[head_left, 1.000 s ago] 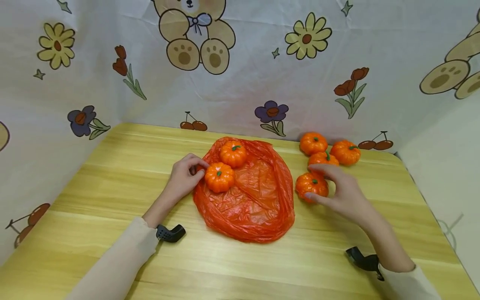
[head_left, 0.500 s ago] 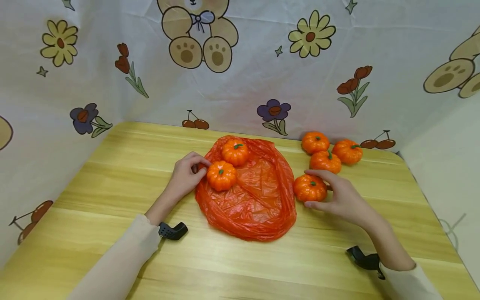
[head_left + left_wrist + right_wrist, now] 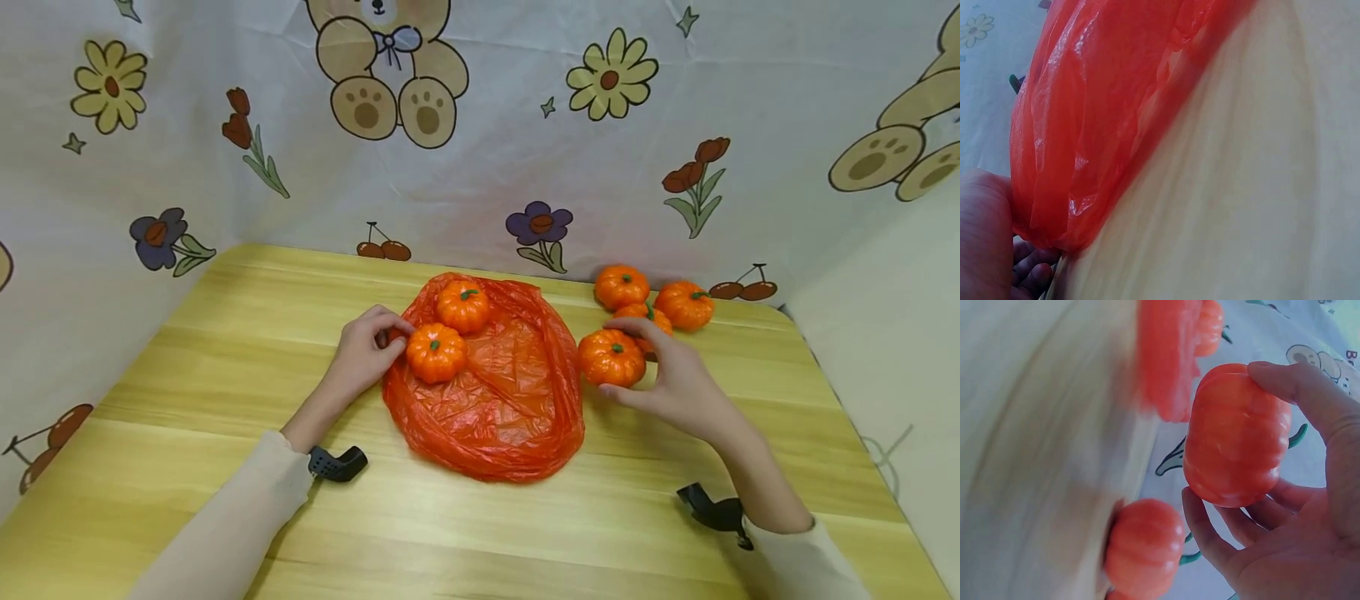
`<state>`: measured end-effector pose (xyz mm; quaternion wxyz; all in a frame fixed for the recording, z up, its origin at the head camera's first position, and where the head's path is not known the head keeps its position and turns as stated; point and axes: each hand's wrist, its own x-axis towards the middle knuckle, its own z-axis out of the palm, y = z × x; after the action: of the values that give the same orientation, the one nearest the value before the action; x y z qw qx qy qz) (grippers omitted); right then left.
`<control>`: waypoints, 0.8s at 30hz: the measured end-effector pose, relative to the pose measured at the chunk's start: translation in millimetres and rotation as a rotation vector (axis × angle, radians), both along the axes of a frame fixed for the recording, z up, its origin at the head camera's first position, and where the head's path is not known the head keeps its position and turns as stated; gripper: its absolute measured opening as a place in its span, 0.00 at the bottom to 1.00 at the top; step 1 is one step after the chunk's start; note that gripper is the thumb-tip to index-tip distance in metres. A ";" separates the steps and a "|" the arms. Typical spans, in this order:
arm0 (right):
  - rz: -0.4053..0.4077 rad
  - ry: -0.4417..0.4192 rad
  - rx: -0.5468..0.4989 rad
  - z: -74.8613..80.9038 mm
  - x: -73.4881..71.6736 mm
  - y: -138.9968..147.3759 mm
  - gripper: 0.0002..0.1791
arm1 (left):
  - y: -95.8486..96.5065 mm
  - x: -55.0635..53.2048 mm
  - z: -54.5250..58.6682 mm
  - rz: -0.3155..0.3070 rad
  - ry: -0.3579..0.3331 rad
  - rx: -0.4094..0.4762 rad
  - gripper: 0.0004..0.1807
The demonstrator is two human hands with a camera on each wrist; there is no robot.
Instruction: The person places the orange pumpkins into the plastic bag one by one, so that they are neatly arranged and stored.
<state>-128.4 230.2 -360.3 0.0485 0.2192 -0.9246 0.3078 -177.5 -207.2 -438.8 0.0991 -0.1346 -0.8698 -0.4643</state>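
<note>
A small orange toy pumpkin (image 3: 1235,437) with a green stem is gripped between the thumb and fingers of my right hand (image 3: 678,379). In the right wrist view it is raised off the wooden table. A red plastic bag (image 3: 517,400) lies spread in the middle, its rim rolled into a ring, just left of that pumpkin. Inside its left part sit two more pumpkins, one nearer (image 3: 437,353) and one farther (image 3: 462,307). At the bag's left edge, my left hand (image 3: 363,348) pinches the red plastic (image 3: 1079,144) with thumb and fingers.
Behind the right hand are three other pumpkins: one at the back (image 3: 622,287), one to the right (image 3: 684,305) and one partly hidden (image 3: 654,323). A printed cloth (image 3: 487,175) hangs along the table's far edge. Each wrist carries a black camera (image 3: 337,464).
My right hand has closed round the nearest right-hand pumpkin, shifted it left towards the bag and lifted it. The left hand keeps its place at the bag's edge.
</note>
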 end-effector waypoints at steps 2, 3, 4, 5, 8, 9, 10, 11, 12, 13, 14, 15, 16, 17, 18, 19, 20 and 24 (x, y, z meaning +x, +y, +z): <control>-0.006 -0.008 -0.005 1.7 -1.2 -5.6 0.42 | -0.7 0.3 0.2 0.000 -0.006 -0.001 0.09; -0.009 -0.011 -0.008 2.8 -1.8 -8.2 0.42 | -0.9 0.4 0.4 0.000 -0.008 -0.001 0.09; -0.010 -0.014 -0.011 4.2 -2.3 -10.9 0.43 | -0.8 0.6 0.7 0.001 -0.009 -0.001 0.09; -0.009 -0.015 -0.014 5.4 -3.0 -13.5 0.43 | -0.7 0.6 0.8 0.000 -0.008 -0.002 0.09; 0.005 -0.027 -0.026 9.0 -5.0 -22.2 0.43 | -0.5 1.2 0.8 0.001 -0.007 -0.002 0.09; 0.011 -0.029 -0.030 10.0 -5.6 -24.7 0.43 | -0.1 1.0 1.2 -0.002 -0.006 -0.002 0.09; 0.019 -0.031 -0.034 10.8 -6.3 -27.9 0.43 | -0.2 1.4 1.1 -0.003 -0.005 -0.002 0.09; 0.028 -0.033 -0.040 11.3 -7.1 -31.2 0.44 | -0.4 1.6 0.9 -0.002 -0.004 -0.002 0.09; 0.037 -0.037 -0.047 11.7 -7.8 -34.8 0.44 | -0.6 2.1 0.9 -0.001 -0.005 -0.001 0.09; 0.046 -0.038 -0.053 12.1 -8.5 -38.3 0.44 | -0.7 2.2 0.9 0.001 -0.005 -0.001 0.09; 0.053 -0.038 -0.059 12.4 -9.1 -41.9 0.44 | -0.7 2.2 0.8 0.000 -0.004 -0.003 0.09; 0.061 -0.040 -0.065 12.8 -9.4 -45.9 0.44 | -0.6 2.0 0.7 -0.001 -0.003 -0.004 0.09; 0.074 -0.042 -0.073 13.2 -9.5 -50.3 0.44 | -0.7 1.6 0.5 0.000 0.000 -0.007 0.09; 0.088 -0.047 -0.078 13.5 -9.5 -55.2 0.44 | -0.7 1.4 0.3 0.002 0.000 -0.006 0.09; 0.104 -0.049 -0.078 13.4 -9.3 -60.1 0.44 | -0.7 1.2 0.3 0.002 0.000 -0.007 0.09; 0.117 -0.051 -0.075 13.7 -8.8 -65.2 0.44 | -0.8 0.9 0.3 -0.001 0.002 -0.009 0.09; 0.129 -0.054 -0.071 13.9 -8.1 -70.6 0.45 | -0.8 0.4 0.2 -0.003 0.003 -0.010 0.09; 0.190 -0.064 -0.047 15.4 -5.5 -93.3 0.45 | -2.0 0.2 0.5 -0.002 0.005 -0.009 0.09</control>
<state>-133.8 137.0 -344.9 -0.0053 0.2947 -0.8932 0.3395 -177.3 -209.2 -438.3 0.1003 -0.1368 -0.8714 -0.4603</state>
